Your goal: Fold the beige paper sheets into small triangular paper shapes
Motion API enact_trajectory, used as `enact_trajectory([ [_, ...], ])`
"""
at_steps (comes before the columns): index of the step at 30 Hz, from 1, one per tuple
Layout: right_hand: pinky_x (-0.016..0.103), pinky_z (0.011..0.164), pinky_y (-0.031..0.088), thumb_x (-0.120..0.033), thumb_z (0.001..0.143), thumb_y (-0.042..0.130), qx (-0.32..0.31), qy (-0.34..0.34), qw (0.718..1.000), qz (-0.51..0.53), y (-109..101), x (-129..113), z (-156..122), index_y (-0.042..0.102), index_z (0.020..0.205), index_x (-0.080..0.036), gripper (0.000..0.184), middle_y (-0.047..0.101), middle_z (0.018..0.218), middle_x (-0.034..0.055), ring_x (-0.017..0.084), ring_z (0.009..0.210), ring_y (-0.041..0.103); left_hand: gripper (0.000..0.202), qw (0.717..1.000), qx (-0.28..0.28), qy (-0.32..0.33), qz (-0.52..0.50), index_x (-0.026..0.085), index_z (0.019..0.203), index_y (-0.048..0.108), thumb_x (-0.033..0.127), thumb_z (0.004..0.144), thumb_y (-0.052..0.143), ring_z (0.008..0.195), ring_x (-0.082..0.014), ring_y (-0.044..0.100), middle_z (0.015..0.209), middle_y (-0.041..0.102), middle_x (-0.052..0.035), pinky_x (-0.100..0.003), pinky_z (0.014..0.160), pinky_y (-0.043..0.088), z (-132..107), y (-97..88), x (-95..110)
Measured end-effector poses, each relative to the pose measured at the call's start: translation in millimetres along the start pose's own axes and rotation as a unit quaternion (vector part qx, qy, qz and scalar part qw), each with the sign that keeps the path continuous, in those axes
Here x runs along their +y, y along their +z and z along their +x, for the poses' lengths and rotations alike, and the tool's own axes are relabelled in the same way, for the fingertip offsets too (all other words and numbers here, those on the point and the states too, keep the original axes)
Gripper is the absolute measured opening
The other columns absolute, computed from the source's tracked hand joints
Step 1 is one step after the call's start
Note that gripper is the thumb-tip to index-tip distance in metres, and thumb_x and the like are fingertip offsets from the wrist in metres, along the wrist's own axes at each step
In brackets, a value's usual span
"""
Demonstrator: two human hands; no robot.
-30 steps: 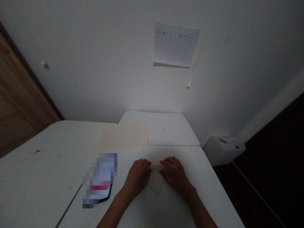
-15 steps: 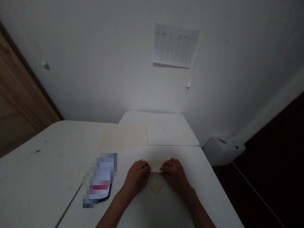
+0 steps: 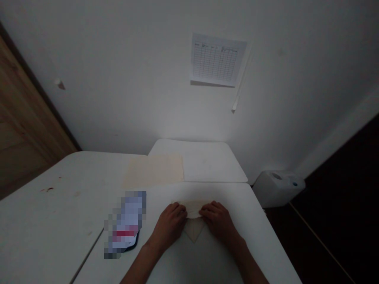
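Note:
A folded cream sheet [image 3: 194, 228], paper or thin cloth, lies on the white table in front of me. Its near end comes to a point with a crease down the middle, and a flap [image 3: 194, 211] crosses its far part. My left hand [image 3: 171, 219] is closed on the flap's left end, thumb and fingers pinched together. At the right end my right hand [image 3: 216, 217] pinches it in the same way. The flap bows a little between the two hands. Fingers cover both side corners of the sheet.
A phone [image 3: 127, 225] with a blurred screen lies left of my hands. Beyond it a flat cream sheet [image 3: 154, 169] lies across the table joint. A printed chart [image 3: 218, 59] hangs on the wall. Right of the table stands a white plastic container [image 3: 278, 188].
The flap's near edge, fairly straight before, now curves and sits slightly closer to me. Both hands keep their pinch at its ends. The view has shifted slightly.

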State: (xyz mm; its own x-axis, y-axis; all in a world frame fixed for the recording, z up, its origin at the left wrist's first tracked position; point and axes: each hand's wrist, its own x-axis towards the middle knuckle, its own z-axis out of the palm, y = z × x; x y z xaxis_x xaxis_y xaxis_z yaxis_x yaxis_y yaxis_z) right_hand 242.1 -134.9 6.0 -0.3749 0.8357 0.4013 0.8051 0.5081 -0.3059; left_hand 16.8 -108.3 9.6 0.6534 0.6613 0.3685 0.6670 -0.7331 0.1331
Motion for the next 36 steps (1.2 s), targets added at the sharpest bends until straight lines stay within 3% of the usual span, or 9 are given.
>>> enact_trajectory([
  [5, 0.034, 0.090, 0.043, -0.017, 0.091, 0.057, -0.013, -0.008, 1.000, -0.010, -8, -8, -7, 0.066, 0.105, -0.025, 0.018, 0.067, 0.107, 0.0034, 0.019, 0.099, 0.056, 0.016, 1.000, 0.016, 0.006, -0.003, 0.019, 0.089, 0.064, 0.007, 0.082, 0.056, 0.098, -0.0249, 0.057, 0.097, 0.065, -0.0064, -0.044, 0.091, 0.048, -1, 3.0, -1],
  [12, 0.036, 0.091, 0.042, -0.020, 0.092, 0.055, -0.004, -0.016, 1.000, -0.020, -11, -10, -7, 0.065, 0.103, -0.025, 0.016, 0.066, 0.105, 0.0032, 0.019, 0.100, 0.055, 0.032, 0.997, 0.039, -0.012, -0.072, 0.019, 0.107, 0.064, 0.005, 0.082, 0.052, 0.107, -0.0231, 0.058, 0.112, 0.065, -0.0079, -0.041, 0.094, 0.050, -16, -5.7, -22],
  [19, 0.035, 0.091, 0.042, -0.023, 0.090, 0.057, -0.003, -0.022, 0.999, -0.023, -10, -20, 0, 0.064, 0.091, -0.021, 0.008, 0.065, 0.099, 0.0049, 0.021, 0.099, 0.055, 0.029, 0.994, 0.060, -0.018, -0.090, 0.020, 0.105, 0.064, 0.007, 0.086, 0.046, 0.105, -0.0214, 0.059, 0.110, 0.064, -0.0076, -0.039, 0.092, 0.052, -20, -6.0, -24],
  [25, 0.035, 0.090, 0.043, -0.023, 0.093, 0.053, -0.021, -0.051, 0.998, 0.010, -3, -31, 8, 0.062, 0.100, -0.021, 0.012, 0.066, 0.101, 0.0057, 0.021, 0.096, 0.057, 0.034, 0.982, 0.111, -0.058, -0.142, 0.021, 0.103, 0.064, 0.004, 0.077, 0.049, 0.106, -0.0216, 0.058, 0.110, 0.063, -0.0074, -0.040, 0.092, 0.051, -17, -4.5, -22],
  [30, 0.036, 0.093, 0.042, -0.023, 0.093, 0.052, 0.012, -0.028, 0.999, 0.025, -1, -29, 8, 0.063, 0.108, -0.022, 0.019, 0.066, 0.107, 0.0070, 0.021, 0.101, 0.056, 0.020, 0.971, 0.136, -0.102, -0.166, 0.020, 0.094, 0.064, 0.013, 0.076, 0.059, 0.103, -0.0237, 0.058, 0.107, 0.063, -0.0082, -0.043, 0.089, 0.051, -14, -2.3, -24],
  [36, 0.034, 0.091, 0.042, -0.025, 0.089, 0.059, 0.009, 0.031, 0.999, -0.001, 3, -23, 18, 0.063, 0.113, -0.022, 0.024, 0.070, 0.100, 0.0057, 0.020, 0.096, 0.059, 0.014, 0.969, 0.143, -0.099, -0.175, 0.020, 0.088, 0.066, 0.014, 0.080, 0.056, 0.098, -0.0215, 0.060, 0.101, 0.064, -0.0070, -0.039, 0.085, 0.051, -10, -2.1, -25],
])
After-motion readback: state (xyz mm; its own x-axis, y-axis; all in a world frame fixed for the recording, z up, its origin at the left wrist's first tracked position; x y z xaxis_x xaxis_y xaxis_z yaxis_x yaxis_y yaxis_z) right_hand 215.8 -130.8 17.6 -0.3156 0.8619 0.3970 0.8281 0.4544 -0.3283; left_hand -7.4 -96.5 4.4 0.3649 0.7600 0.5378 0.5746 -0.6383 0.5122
